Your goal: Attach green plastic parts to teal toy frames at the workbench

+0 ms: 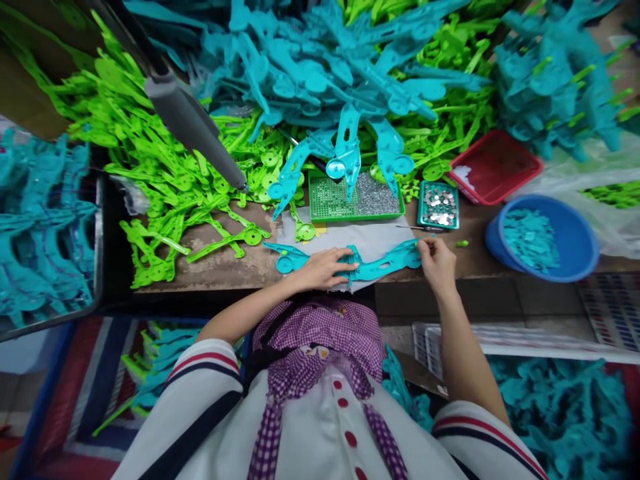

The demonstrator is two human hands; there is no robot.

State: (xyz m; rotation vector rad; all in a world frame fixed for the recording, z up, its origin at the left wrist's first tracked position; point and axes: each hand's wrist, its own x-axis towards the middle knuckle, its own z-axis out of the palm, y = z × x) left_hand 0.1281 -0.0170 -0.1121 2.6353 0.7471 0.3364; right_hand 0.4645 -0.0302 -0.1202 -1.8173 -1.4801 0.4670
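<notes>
A long teal plastic part lies across a grey cloth at the table's near edge. My left hand rests flat on its middle, fingers spread, pressing it down. My right hand is at the part's right end, fingertips pinched together on it; what they pinch is too small to make out. Just behind stand a green tray of tiny silver pieces and a small teal tray of round metal discs.
Heaps of green parts and teal parts fill the table's far side. A red tray and a blue bowl of teal bits stand at right. A grey handled tool hangs at left.
</notes>
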